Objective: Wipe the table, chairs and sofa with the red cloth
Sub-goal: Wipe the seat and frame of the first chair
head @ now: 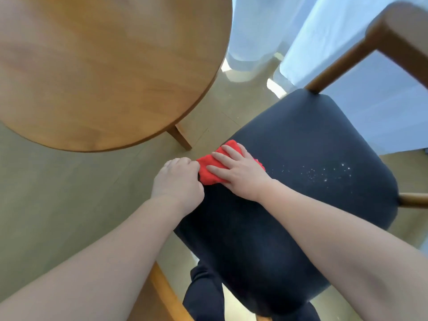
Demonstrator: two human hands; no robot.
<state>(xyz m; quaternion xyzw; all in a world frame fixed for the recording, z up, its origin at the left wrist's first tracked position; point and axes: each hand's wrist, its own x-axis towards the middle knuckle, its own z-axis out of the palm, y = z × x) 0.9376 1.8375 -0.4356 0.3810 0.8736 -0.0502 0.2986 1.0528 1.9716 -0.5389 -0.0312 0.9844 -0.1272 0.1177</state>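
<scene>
The job is mid-chair: the red cloth [209, 169] lies bunched at the left edge of the dark chair seat [301, 140], and white specks [324, 174] to its right are not yet wiped. The sofa is out of view, and whether the table [104, 66] is wiped I cannot tell. The right hand [240, 172] presses flat on the cloth. The left hand [178, 179] curls against its end, what it holds unclear. The cloth's long axis follows the seat edge, far end toward the table.
</scene>
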